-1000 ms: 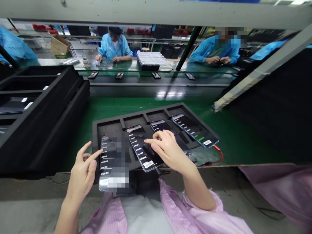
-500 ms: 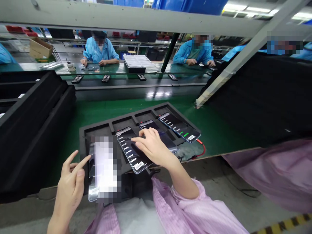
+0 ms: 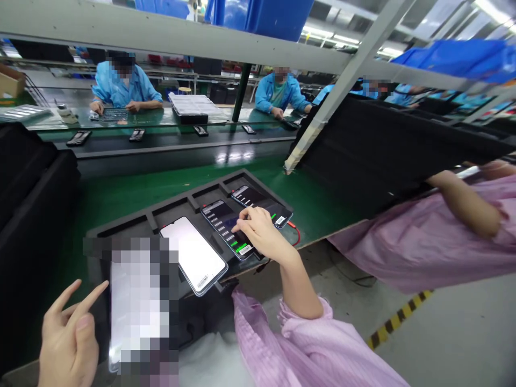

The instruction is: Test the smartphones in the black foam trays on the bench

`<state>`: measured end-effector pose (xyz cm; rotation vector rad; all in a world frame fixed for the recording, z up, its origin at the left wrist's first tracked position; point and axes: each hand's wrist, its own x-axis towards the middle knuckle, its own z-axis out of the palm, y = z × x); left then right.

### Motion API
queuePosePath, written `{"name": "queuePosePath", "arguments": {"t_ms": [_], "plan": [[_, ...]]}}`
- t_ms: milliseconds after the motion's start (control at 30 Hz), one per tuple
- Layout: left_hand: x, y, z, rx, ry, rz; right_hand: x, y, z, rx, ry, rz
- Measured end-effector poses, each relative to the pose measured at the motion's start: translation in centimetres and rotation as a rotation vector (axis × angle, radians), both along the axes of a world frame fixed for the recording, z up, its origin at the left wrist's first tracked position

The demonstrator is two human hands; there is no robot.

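Observation:
Four fingers-length phones lie in a row along a black foam tray [image 3: 121, 223]. My right hand [image 3: 258, 231] is over the third phone [image 3: 220, 220], its index fingertip at the dark screen with a list and green bars. Nothing is held in it. Left of that, the second phone [image 3: 195, 255] glows plain white. The far-right phone [image 3: 278, 217] has a dark list screen, partly behind my right hand, and a red cable [image 3: 297, 235] at its lower end. My left hand [image 3: 68, 333] is spread beside the leftmost phone [image 3: 133, 306], whose bright screen is blurred out; contact is unclear.
Stacked black foam trays [image 3: 36, 177] stand at the left. A slanted metal post [image 3: 322, 118] and a large black panel [image 3: 382, 145] are at the right. Several opened phones lie on the belt [image 3: 169, 140] beyond. A co-worker's pink sleeve [image 3: 403, 236] is close on the right.
My right hand has gone from the second phone to the third. The second phone's screen turned from a dark list to white; the third now shows a list. The view swung right.

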<state>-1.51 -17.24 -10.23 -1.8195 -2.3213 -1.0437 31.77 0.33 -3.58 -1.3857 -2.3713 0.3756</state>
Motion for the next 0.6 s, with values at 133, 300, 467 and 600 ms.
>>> {"name": "queuePosePath", "arguments": {"t_ms": [133,300,467,600], "plan": [[-0.6,0.0,-0.5,0.001,-0.016,-0.013,1.2,-0.6,0.3,0.002,0.033,0.070],[-1.0,0.2,-0.6,-0.036,-0.094,0.024,0.7,0.6,0.5,0.022,-0.040,0.060],[-1.0,0.2,-0.7,-0.027,-0.116,0.045,-0.8,3.2,0.8,0.041,-0.181,0.162],[-0.5,0.2,-0.7,0.030,-0.119,0.039,-1.4,4.7,0.4,0.036,-0.220,0.189]]}}
